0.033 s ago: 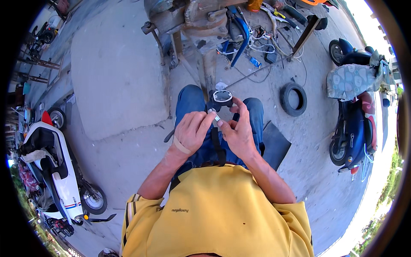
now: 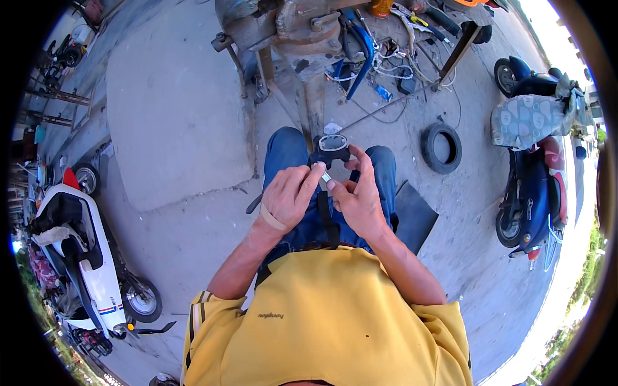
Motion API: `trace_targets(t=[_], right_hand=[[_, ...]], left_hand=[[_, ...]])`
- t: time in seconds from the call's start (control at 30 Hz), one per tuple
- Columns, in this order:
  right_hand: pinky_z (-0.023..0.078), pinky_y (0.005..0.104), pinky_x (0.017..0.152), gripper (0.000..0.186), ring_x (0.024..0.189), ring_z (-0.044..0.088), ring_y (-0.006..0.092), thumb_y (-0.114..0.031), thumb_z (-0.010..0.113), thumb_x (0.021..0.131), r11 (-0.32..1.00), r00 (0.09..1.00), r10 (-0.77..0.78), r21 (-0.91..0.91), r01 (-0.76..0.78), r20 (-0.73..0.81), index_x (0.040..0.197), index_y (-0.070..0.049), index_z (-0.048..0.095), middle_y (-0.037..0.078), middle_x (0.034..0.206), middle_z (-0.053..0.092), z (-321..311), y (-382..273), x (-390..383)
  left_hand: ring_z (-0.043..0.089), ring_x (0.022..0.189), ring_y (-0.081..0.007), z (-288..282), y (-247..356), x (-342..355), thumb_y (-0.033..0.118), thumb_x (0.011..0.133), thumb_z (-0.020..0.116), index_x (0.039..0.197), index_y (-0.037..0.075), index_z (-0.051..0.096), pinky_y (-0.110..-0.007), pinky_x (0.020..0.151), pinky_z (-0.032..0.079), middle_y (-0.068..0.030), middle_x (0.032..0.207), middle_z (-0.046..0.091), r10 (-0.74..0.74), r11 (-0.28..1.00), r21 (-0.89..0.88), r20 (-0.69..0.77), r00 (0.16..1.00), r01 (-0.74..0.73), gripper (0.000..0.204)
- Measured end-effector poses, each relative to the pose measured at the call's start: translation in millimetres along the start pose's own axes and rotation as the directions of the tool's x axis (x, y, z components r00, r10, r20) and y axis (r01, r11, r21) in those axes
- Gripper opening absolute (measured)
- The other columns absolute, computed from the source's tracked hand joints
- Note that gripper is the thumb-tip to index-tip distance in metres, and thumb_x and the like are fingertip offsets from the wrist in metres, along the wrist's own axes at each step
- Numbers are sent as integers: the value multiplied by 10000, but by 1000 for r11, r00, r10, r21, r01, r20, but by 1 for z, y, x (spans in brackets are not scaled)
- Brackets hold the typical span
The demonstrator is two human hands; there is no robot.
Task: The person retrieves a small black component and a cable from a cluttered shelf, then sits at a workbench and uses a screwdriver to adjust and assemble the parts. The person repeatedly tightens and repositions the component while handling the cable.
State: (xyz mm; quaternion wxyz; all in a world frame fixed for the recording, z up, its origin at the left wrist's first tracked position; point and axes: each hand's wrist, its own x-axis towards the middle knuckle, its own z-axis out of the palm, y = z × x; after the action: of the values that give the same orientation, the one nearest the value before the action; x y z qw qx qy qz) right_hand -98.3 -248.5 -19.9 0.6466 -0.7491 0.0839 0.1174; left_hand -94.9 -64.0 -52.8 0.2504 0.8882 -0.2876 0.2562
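The left hand (image 2: 288, 196) pinches a short, bright silver metal piece (image 2: 326, 177) between thumb and fingertips. The right hand (image 2: 357, 202) is also grasping: its thumb presses the piece's lower end, and its forefinger curls against the right side of a black, blocky part with an oval face (image 2: 332, 156). That part sits just beyond the fingertips, between the knees of the blue jeans (image 2: 381, 166). The silver piece's long axis slants from upper left to lower right; the black part's oval face, rimmed in pale grey, points upward and away from the body. How deep its hollow goes is unclear. Farther out, a rounded orange-brown container (image 2: 380, 8) stands at the top edge, contents indistinct. Since the earlier frame, the oval face has tipped slightly and looks narrower; both hands keep nearly the same grip.
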Motion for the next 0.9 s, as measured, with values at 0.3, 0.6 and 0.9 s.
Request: trace_targets(t=[0.3,0.6,0.9], right_hand=[[545,311,662,761,761,625,164,-26,655,941,933,975,155,301,-198,160,1566,-3,222,198,1312,413,-10,-28,3],[546,352,710,483,811,664,174,-351,621,1040,995,992,-90,-45,94,84,1326,36,577,125,950,730,-61,-44,75],[515,520,941,262,1087,654,438,-239,653,973,507,805,-577,-833,221,-138,1071,2,689,249,1115,682,-71,-89,278]], left_hand=[[684,897,-264,2,-8,3,-50,830,701,1307,11,657,-353,768,558,-145,1204,651,-57,997,48,0,998,57,483],[667,912,-211,-3,-8,-3,-114,863,675,1234,-33,650,-311,828,534,-124,1098,679,-628,640,-456,153,763,619,380],[569,879,-73,-9,-5,-4,-93,927,653,1293,-30,656,-234,819,490,-8,999,637,-757,339,-671,222,615,659,371]])
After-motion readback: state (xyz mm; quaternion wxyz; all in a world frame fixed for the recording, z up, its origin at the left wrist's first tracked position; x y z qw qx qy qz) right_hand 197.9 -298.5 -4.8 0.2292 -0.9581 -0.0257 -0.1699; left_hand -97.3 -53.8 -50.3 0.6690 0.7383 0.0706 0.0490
